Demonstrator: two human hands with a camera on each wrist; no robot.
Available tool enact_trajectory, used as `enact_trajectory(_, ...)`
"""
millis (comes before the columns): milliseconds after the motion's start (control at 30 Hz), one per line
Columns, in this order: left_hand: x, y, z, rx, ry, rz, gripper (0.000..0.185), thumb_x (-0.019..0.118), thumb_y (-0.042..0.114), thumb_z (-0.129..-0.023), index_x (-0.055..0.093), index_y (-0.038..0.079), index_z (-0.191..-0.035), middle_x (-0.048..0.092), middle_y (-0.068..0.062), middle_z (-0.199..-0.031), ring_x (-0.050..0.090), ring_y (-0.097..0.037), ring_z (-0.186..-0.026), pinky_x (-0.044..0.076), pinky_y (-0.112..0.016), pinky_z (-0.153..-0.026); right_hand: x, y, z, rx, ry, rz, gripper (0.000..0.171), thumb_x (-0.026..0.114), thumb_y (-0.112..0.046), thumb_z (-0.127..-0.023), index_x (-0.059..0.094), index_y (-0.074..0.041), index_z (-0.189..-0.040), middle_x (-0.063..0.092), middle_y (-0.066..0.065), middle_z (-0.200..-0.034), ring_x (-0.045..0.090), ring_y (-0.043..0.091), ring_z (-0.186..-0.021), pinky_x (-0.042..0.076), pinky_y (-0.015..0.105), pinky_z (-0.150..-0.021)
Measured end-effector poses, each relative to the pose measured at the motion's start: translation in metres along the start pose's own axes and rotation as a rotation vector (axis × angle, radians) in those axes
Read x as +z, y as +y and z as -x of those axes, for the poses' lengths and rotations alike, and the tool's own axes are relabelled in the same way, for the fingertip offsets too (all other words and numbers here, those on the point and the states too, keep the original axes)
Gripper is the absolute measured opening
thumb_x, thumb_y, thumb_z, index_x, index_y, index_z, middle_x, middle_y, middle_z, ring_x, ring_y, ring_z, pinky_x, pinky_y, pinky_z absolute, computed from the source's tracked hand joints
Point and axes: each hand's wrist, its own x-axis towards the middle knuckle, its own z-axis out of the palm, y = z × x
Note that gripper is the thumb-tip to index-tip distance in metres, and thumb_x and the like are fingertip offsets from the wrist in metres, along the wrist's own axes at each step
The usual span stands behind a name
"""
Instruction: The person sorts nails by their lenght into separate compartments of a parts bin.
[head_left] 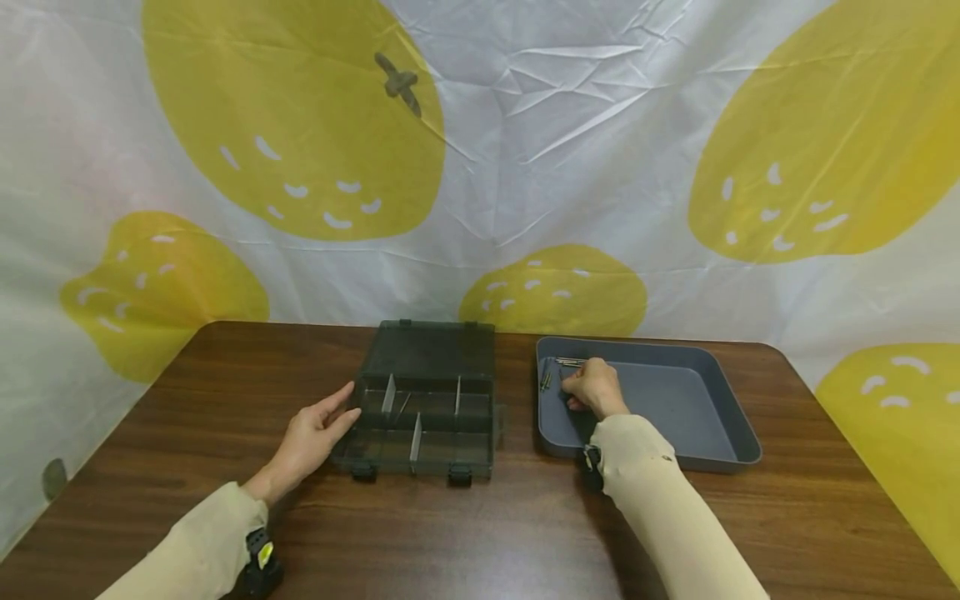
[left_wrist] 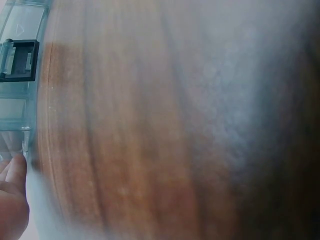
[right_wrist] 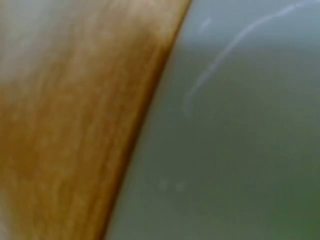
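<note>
A smoky see-through organiser box [head_left: 427, 417] lies open on the brown table [head_left: 525, 525], its lid folded back and white dividers standing in its compartments. My left hand [head_left: 341, 412] rests with straight fingers against the box's left side; the left wrist view shows the box's edge [left_wrist: 20, 105] and a bit of that hand [left_wrist: 12, 200]. My right hand [head_left: 573, 392] is inside the grey tray [head_left: 720, 392], at its far left corner, fingers curled down beside several thin metal pins [head_left: 555, 371]. Whether it pinches one is hidden.
A black latch [left_wrist: 17, 60] sits on the box's front edge. The right wrist view is a blur of tray wall [right_wrist: 240, 150] and wood [right_wrist: 60, 125]. A white cloth with yellow fruit prints [head_left: 525, 167] hangs behind the table.
</note>
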Motion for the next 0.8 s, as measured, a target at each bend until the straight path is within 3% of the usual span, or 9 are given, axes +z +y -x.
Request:
enact_trajectory(200, 0.0, 0.001, 0.001, -0.003, 0.003, 0.001, 0.053, 0.054, 0.025, -0.097, 0.038, 0.002, -0.143, 0.041, -0.018, -0.143, 0.047, -0.033, -0.125, 0.047, -0.046, -0.093, -0.001, 0.005, -0.002, -0.006, -0.031, -0.095, 0.006, 0.055, 0.004, -0.077, 0.06, 0.006, -0.076, 0.054, 0.0, -0.048, 0.052, 0.002, -0.035, 0.05, 0.02, -0.042)
enact_trajectory(433, 0.001, -0.001, 0.002, 0.003, 0.003, 0.005, 0.053, 0.053, 0.024, -0.097, 0.038, 0.001, -0.143, 0.04, -0.019, -0.143, 0.048, -0.035, -0.124, 0.047, -0.046, -0.093, -0.004, 0.01, -0.004, 0.035, -0.09, -0.239, 0.022, 0.052, 0.004, -0.082, 0.063, 0.017, -0.096, 0.053, -0.003, -0.05, 0.051, 0.0, -0.039, 0.047, 0.015, -0.042)
enact_trajectory(800, 0.002, -0.003, 0.001, 0.004, 0.009, -0.008, 0.054, 0.054, 0.026, -0.097, 0.038, 0.002, -0.143, 0.041, -0.019, -0.143, 0.049, -0.034, -0.123, 0.049, -0.044, -0.09, -0.011, 0.011, 0.003, 0.043, -0.184, -0.426, 0.011, 0.048, 0.006, -0.086, 0.056, 0.013, -0.09, 0.052, -0.003, -0.055, 0.053, -0.001, -0.044, 0.048, 0.013, -0.047)
